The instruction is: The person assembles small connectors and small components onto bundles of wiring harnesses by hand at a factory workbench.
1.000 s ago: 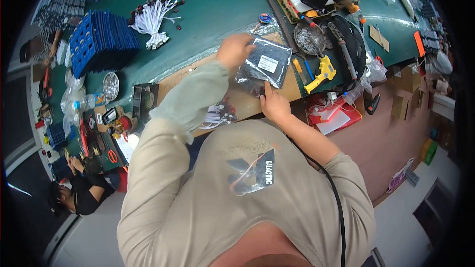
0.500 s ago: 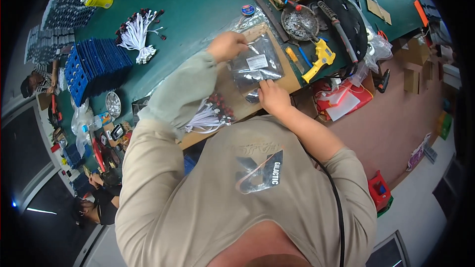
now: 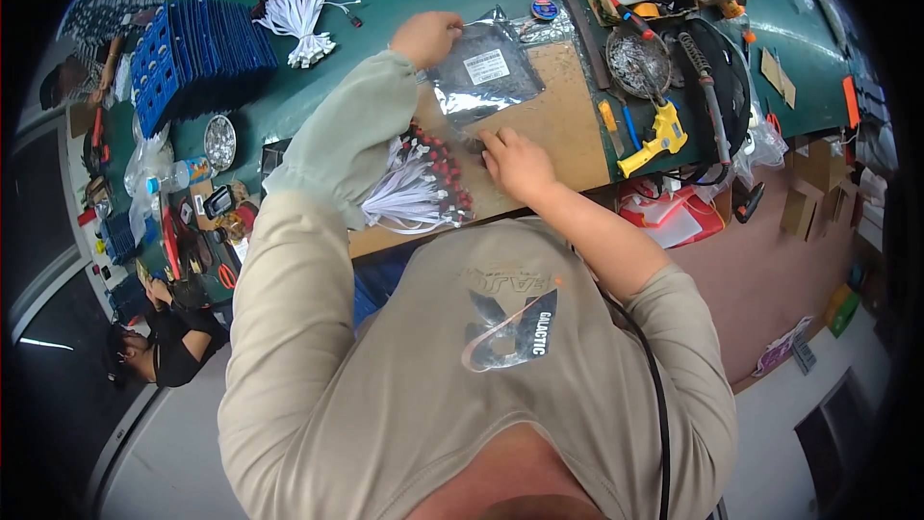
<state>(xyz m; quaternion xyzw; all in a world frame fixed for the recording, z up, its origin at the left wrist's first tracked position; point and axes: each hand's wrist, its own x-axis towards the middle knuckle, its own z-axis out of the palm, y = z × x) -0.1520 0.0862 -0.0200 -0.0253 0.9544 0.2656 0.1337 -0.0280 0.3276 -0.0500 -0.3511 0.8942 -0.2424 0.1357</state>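
Observation:
My left hand (image 3: 426,39) pinches the upper left corner of a shiny grey anti-static bag (image 3: 496,87) with a white label. The bag lies over the far left part of a brown board (image 3: 568,125). Below it, my right hand (image 3: 520,166) rests over the board with fingers curled, clear of the bag. Something small and dark shows at its fingertips, too hidden to name. A bundle of white cables (image 3: 409,188) with dark red connectors lies beside the right hand, under my left sleeve.
A yellow soldering gun (image 3: 659,140), a bowl of metal bits (image 3: 637,63) and a solder spool (image 3: 544,9) sit to the right. Blue panels (image 3: 197,58) stand stacked at the left, next to another cable bundle (image 3: 306,14). Another person (image 3: 178,337) sits at the lower left.
My left hand has pulled the bag toward the far left across the board. My right hand has come off the bag's near edge. The whole view has shifted.

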